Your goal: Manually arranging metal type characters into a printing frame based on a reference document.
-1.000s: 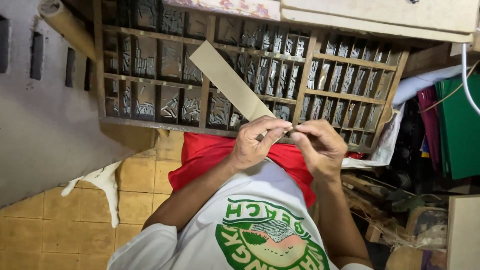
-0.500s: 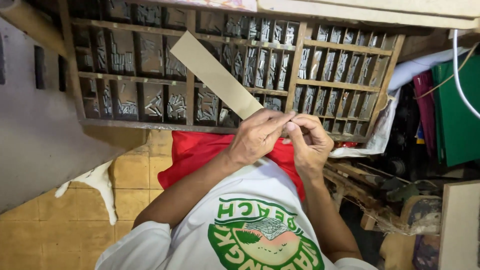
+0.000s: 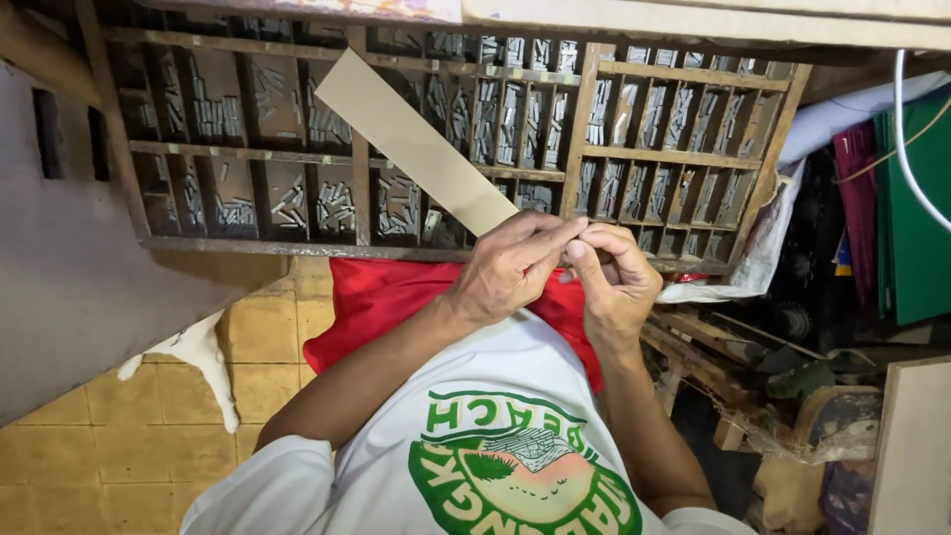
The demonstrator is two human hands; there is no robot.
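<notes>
Compartments of a wooden tray (image 3: 359, 139) are seen across the top of the view, and small grey metal pieces are held in nearly all of them: loose heaps in the wider cells on the left, upright rows in the narrow cells on the right. A long tan strip (image 3: 411, 139) is laid slantwise over the middle of the tray, its upper end near the tray's top rail and its lower end gripped by the left hand (image 3: 510, 267). The strip is plain, flat and straight-edged, with no marks to be seen on it. The left fingers are closed on the strip's lower end, thumb pressed toward the right hand (image 3: 614, 277). The right fingertips are pinched together against the left thumb, just at the strip's end; whether something small is caught between them cannot be told. Red cloth (image 3: 396, 297) is seen below the tray, under both hands, and a white shirt (image 3: 495, 436) with a round green print is seen nearer the camera. At the right edge a green board (image 3: 916, 218) is stood upright, crossed by a white cable (image 3: 906, 129), with a crumpled paper sheet (image 3: 738, 272) beside the tray's corner. Yellow tiles (image 3: 109, 446) are seen at the lower left.
</notes>
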